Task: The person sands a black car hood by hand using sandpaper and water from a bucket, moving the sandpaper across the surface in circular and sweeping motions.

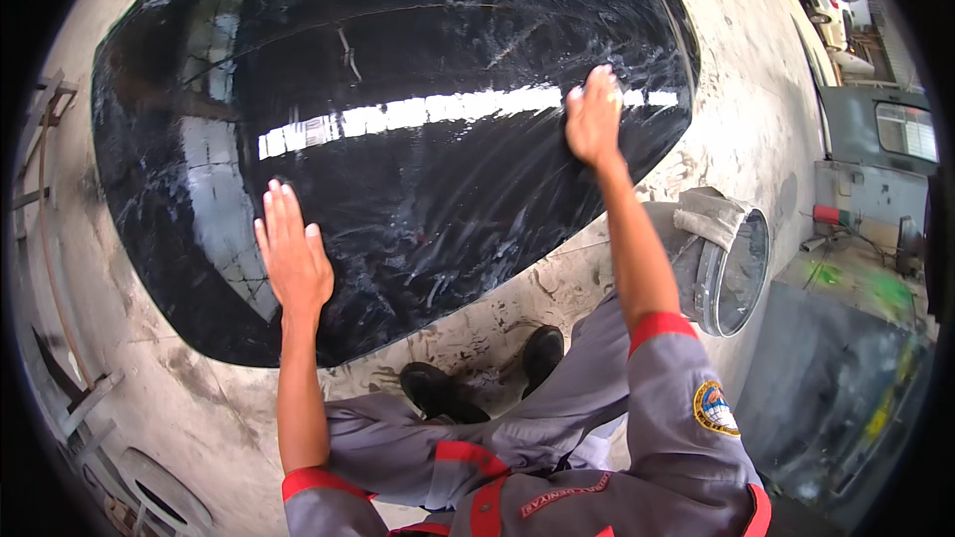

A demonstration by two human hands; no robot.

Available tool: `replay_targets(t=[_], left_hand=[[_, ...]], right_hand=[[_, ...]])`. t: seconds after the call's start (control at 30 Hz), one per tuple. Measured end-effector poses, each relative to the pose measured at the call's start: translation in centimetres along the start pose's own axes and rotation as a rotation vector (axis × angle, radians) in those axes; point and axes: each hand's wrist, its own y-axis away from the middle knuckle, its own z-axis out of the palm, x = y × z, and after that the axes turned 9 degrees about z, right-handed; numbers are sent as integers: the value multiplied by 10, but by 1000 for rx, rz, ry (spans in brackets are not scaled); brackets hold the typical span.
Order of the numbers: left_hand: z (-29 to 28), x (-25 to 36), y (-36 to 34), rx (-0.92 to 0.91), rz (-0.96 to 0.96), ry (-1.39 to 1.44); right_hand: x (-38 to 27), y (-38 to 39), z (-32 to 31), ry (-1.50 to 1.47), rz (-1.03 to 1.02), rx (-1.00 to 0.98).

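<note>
A large glossy black panel (pixel 418 199) with rounded corners spreads out in front of me, streaked with whitish smears and bright reflections. My left hand (pixel 293 254) lies flat on its near left part, fingers stretched and pointing away from me. Farther out, toward the right edge, my right hand (pixel 596 119) rests flat with its fingers extended. A dark patch shows at the edge of each hand; I cannot tell whether it is shadow or something thin under the palm. Both arms are stretched out and well apart.
Beside my right arm stands a grey bucket (pixel 708 273) with a grey cloth (pixel 718 214) over its rim. Metal bars (pixel 92 403) and a tyre-like ring (pixel 164 492) lie at left. A dark panel with yellow and green marks (pixel 826 398) lies at right. Vehicles are parked far right.
</note>
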Motion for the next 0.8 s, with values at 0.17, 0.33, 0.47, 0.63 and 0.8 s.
replay_targets(t=[0.17, 0.33, 0.47, 0.63, 0.8], left_hand=[[-9, -22, 0, 75, 45, 255], [-39, -57, 39, 89, -146, 128], [-79, -48, 69, -139, -377, 119], [-106, -27, 101, -563, -546, 119], [-86, -50, 105, -764, -515, 72]], right_hand=[[-210, 162, -52, -281, -434, -384], [-234, 149, -37, -375, -782, -382], [-67, 103, -63, -114, -507, -419], [-120, 117, -44, -135, -525, -326], [-311, 179, -10, -351, -969, -295]])
